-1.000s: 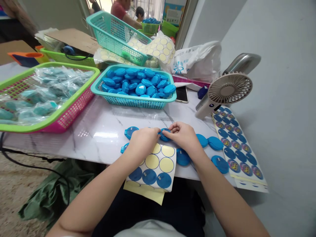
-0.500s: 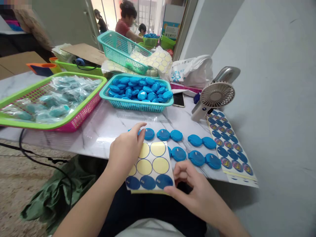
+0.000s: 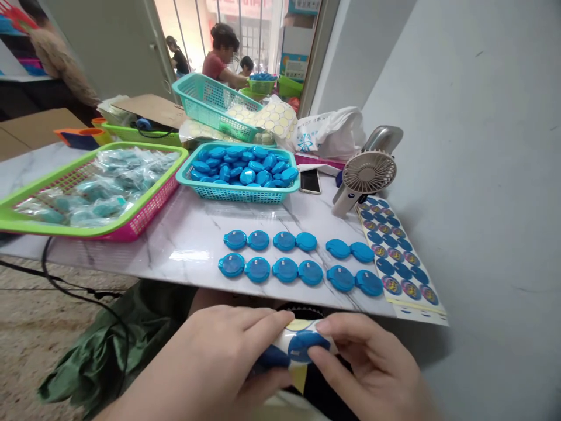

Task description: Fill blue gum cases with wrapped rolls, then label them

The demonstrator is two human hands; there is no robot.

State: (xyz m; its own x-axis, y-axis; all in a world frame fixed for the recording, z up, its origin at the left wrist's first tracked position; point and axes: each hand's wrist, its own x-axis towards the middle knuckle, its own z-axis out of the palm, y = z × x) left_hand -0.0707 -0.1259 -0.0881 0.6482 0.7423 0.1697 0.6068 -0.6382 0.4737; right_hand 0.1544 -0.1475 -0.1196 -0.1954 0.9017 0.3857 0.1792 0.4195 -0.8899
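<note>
A sheet of round stickers [image 3: 302, 346], bent into a curve, is between my hands below the table's front edge. Dark blue stickers show on it, with a yellow backing patch above. My left hand [image 3: 236, 345] wraps over the sheet's left side. The thumb and forefinger of my right hand [image 3: 368, 356] pinch a blue sticker at the right end; whether its edge is lifted I cannot tell. Just beyond, blue round cases [image 3: 286, 270] lie opened out in two rows, most with a dark blue sticker on top. The sheet's lower part is hidden by my fingers.
A turquoise basket [image 3: 239, 195] full of closed blue cases stands behind the rows. Left of it is a green-rimmed basket [image 3: 175, 153] of bagged items. On the right are a small fan [image 3: 368, 171], a phone [image 3: 310, 181] and more sticker sheets [image 3: 397, 251]. People sit beyond the doorway.
Both hands have come down and nearer to me with the sticker sheet, which was flat and is now bent. My left hand no longer covers the left end of the case rows.
</note>
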